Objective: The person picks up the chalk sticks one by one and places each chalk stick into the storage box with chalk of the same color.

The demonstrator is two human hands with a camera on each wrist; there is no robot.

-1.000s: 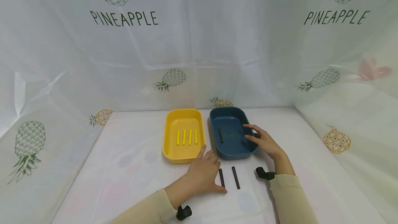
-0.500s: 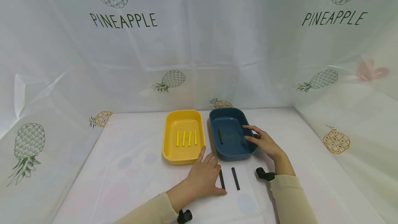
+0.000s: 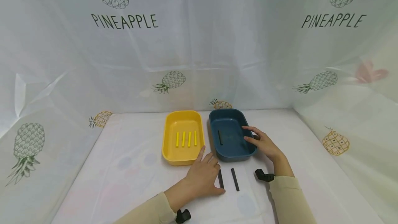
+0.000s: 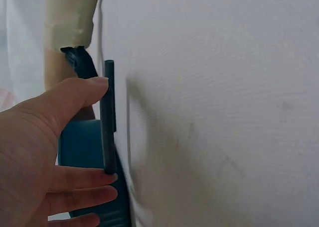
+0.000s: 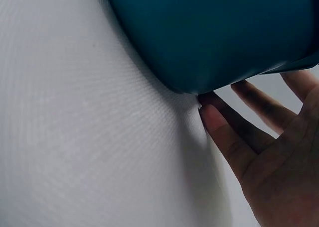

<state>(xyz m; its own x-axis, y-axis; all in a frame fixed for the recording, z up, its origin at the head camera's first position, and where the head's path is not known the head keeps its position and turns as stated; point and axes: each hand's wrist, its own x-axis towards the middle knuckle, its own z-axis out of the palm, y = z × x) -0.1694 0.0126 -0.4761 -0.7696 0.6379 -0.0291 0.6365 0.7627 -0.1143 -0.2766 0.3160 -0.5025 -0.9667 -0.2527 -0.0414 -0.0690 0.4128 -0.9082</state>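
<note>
Thumb and index finger of my left hand [image 3: 203, 179] pinch a thin black stick [image 3: 221, 179] by its two ends, low over the cloth; the left wrist view shows this grip on the stick [image 4: 106, 132]. A second black stick [image 3: 235, 179] lies just to its right. Behind them stands a blue tray [image 3: 233, 153] with one dark stick [image 3: 220, 137] inside. My right hand [image 3: 268, 146] touches that tray's right side with fairly straight fingers; in the right wrist view, fingertips rest against the blue wall [image 5: 214, 38].
A yellow tray [image 3: 183, 156] stands left of the blue one, holding several yellow sticks [image 3: 189, 139] in a row. White cloth [image 3: 133, 189] covers the table. A pineapple-print curtain [image 3: 217, 44] rises behind and at both sides.
The pinched stick has shifted very slightly left with the left hand. The right hand keeps its place at the blue tray.
</note>
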